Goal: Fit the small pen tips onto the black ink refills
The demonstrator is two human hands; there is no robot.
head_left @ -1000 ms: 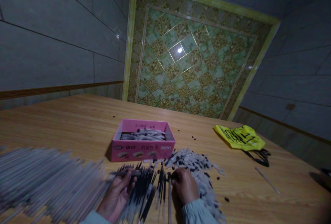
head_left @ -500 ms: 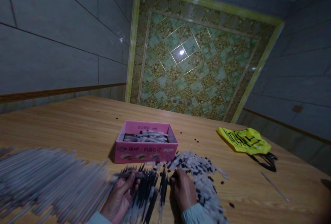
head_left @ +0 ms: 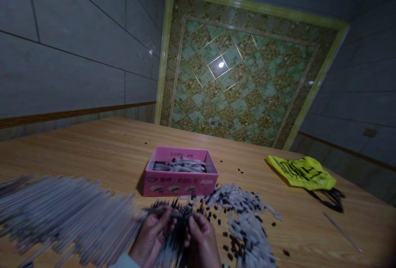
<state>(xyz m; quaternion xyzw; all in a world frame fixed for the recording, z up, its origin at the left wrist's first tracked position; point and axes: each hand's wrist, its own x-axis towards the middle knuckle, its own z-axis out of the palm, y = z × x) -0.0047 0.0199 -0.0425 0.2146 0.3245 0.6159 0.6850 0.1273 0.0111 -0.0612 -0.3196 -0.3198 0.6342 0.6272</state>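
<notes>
My left hand point(head_left: 151, 233) pinches a dark, slender pen-like piece point(head_left: 161, 212) near the bottom middle. Close beside it, my right hand point(head_left: 202, 235) has its fingers pressed together at the piece's right end; what they hold is too small to tell. Beneath both hands lie dark-tipped thin rods point(head_left: 170, 247). A pink box point(head_left: 181, 184) with similar pieces inside stands just beyond the hands. To the left spreads a wide pile of clear thin tubes point(head_left: 71, 214). Small whitish caps point(head_left: 250, 235) and black bits point(head_left: 225, 247) are heaped on the right.
The wooden table point(head_left: 114, 152) reaches back to a tiled wall panel. A yellow bag point(head_left: 305, 172) with black straps lies at the right, and a single thin rod point(head_left: 342, 231) lies in front of it.
My right hand has moved left from beside the caps to meet the piece in my left hand. The black bits it covered now show. The view has shifted slightly.
</notes>
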